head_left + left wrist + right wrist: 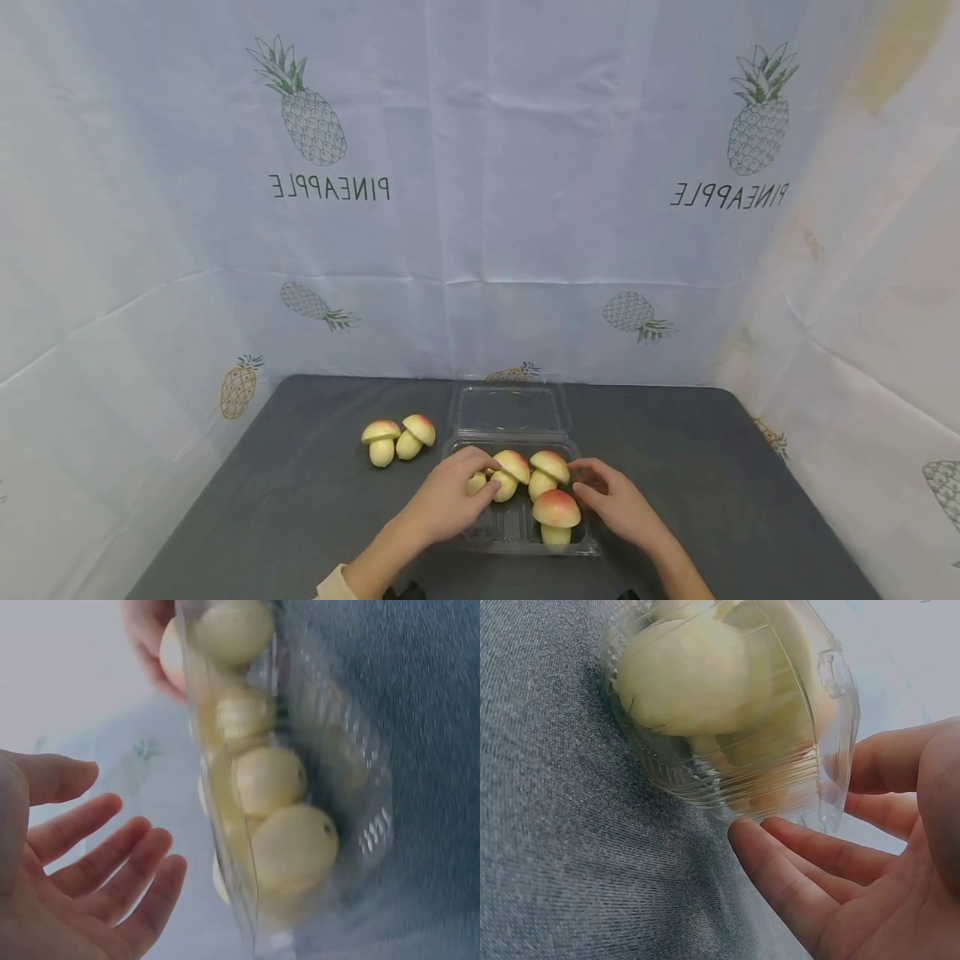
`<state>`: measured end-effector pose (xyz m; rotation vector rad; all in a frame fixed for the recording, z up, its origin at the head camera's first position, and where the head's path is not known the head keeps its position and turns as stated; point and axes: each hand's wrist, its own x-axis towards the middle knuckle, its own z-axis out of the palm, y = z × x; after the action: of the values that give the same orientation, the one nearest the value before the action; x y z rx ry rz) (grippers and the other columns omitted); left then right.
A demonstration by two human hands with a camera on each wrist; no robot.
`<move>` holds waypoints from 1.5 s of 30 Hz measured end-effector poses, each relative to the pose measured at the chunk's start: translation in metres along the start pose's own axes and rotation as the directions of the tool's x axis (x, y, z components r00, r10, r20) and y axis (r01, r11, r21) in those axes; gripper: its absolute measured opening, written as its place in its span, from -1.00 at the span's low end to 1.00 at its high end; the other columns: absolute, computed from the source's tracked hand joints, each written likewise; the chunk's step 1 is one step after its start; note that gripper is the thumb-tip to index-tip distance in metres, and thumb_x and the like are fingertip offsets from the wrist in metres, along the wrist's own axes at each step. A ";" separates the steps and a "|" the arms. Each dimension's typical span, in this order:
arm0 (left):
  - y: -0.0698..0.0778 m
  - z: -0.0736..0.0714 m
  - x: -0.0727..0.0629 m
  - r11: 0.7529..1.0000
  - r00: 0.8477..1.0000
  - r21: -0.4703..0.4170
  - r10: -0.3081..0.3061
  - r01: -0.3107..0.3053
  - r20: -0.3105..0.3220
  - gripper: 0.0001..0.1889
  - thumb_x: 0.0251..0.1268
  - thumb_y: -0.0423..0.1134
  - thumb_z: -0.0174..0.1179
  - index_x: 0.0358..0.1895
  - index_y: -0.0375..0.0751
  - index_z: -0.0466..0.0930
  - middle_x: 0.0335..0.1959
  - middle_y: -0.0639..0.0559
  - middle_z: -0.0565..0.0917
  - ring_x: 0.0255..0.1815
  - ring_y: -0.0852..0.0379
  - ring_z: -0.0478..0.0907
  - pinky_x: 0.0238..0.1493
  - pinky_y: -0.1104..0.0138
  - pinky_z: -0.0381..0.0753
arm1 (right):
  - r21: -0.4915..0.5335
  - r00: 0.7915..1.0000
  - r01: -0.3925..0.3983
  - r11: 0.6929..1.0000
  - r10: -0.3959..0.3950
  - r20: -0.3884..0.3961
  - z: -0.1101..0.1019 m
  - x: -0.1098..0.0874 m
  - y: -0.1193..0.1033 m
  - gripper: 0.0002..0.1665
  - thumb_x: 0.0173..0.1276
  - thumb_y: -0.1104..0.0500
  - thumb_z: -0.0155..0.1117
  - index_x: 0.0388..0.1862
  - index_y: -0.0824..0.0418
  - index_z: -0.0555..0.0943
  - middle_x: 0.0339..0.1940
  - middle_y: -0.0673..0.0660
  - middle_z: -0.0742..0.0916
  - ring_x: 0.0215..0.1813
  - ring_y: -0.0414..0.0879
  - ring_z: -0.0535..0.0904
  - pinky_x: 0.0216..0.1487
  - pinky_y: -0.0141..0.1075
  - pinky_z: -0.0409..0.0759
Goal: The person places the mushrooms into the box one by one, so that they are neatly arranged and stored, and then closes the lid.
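A clear plastic clamshell box holds several toy mushrooms with cream stems and red-tinged caps, among them a front-right mushroom and a back-right mushroom. Over the box's left part hangs my left hand, beside a middle mushroom and partly covering another. In the left wrist view its fingers are spread, with nothing in them. My right hand is at the box's right side. Its loosely extended fingers lie by the clear wall; whether they touch it I cannot tell.
Two more mushrooms stand on the dark table left of the box: an outer mushroom and an inner mushroom. The box's clear lid lies folded back behind it. A pale pineapple-print cloth encloses the table's back and sides.
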<state>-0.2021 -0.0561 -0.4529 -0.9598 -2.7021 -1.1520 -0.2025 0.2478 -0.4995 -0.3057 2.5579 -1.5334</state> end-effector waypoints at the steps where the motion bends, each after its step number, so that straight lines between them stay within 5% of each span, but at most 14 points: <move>1: -0.002 -0.002 0.000 1.000 1.000 -0.004 -0.002 0.002 -0.008 -0.78 0.52 -0.19 0.20 0.07 -0.18 0.68 0.02 0.04 0.65 0.01 0.04 0.61 -0.01 0.18 0.63 | -0.001 1.000 -0.002 1.000 0.002 -0.002 0.000 0.000 0.000 -0.51 0.56 0.03 0.22 0.32 0.26 0.51 -0.04 0.17 0.69 -0.14 -0.01 0.66 -0.19 -0.13 0.62; 13: -0.026 -0.018 -0.004 1.000 0.987 -0.010 0.001 -0.003 -0.160 -0.83 0.49 -0.27 0.23 0.03 -0.14 0.69 -0.05 0.06 0.67 -0.06 0.18 0.58 -0.03 0.11 0.64 | 0.006 1.000 -0.002 1.000 0.002 0.002 0.000 -0.001 0.001 -0.51 0.55 0.06 0.23 0.31 0.29 0.50 -0.06 0.18 0.69 -0.18 0.00 0.66 -0.21 -0.13 0.63; 19: -0.038 -0.027 -0.007 1.000 0.963 0.026 0.011 -0.005 -0.270 -0.86 0.42 -0.32 0.29 -0.03 -0.08 0.70 -0.10 0.09 0.68 -0.06 0.04 0.64 -0.03 0.05 0.65 | 0.004 1.000 0.005 1.000 -0.005 0.006 0.000 0.000 0.001 -0.51 0.55 0.06 0.22 0.31 0.29 0.50 -0.06 0.18 0.69 -0.18 0.01 0.66 -0.21 -0.13 0.63; 31: -0.062 -0.049 -0.017 0.994 0.905 0.111 0.035 0.014 -0.424 -0.86 0.32 -0.37 0.36 -0.11 -0.13 0.72 -0.16 0.11 0.69 -0.10 0.06 0.65 -0.10 0.05 0.67 | 0.014 1.000 0.005 1.000 -0.005 0.010 0.001 0.001 -0.002 -0.53 0.55 0.08 0.22 0.32 0.29 0.49 -0.07 0.19 0.68 -0.18 0.01 0.66 -0.20 -0.13 0.64; 36: -0.070 -0.059 -0.022 0.987 0.888 0.143 0.001 0.073 -0.460 -0.84 0.31 -0.39 0.36 -0.08 -0.25 0.72 -0.16 0.02 0.69 -0.10 -0.02 0.65 -0.10 0.01 0.66 | 0.017 1.000 -0.001 1.000 0.001 0.008 0.001 0.001 -0.001 -0.52 0.55 0.08 0.23 0.31 0.30 0.50 -0.06 0.20 0.68 -0.18 0.02 0.66 -0.20 -0.12 0.64; 45: -0.089 -0.070 -0.029 0.982 0.885 0.129 -0.064 0.138 -0.461 -0.80 0.37 -0.36 0.32 0.01 -0.26 0.69 -0.07 -0.10 0.67 0.00 -0.16 0.60 -0.02 -0.07 0.61 | 0.017 1.000 0.001 1.000 -0.002 0.007 0.000 -0.002 -0.002 -0.52 0.54 0.07 0.24 0.30 0.30 0.50 -0.04 0.21 0.69 -0.18 -0.02 0.67 -0.20 -0.15 0.65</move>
<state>-0.2415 -0.1650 -0.4666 -0.4548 -2.4303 -1.0032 -0.2007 0.2475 -0.4976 -0.3102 2.5386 -1.5513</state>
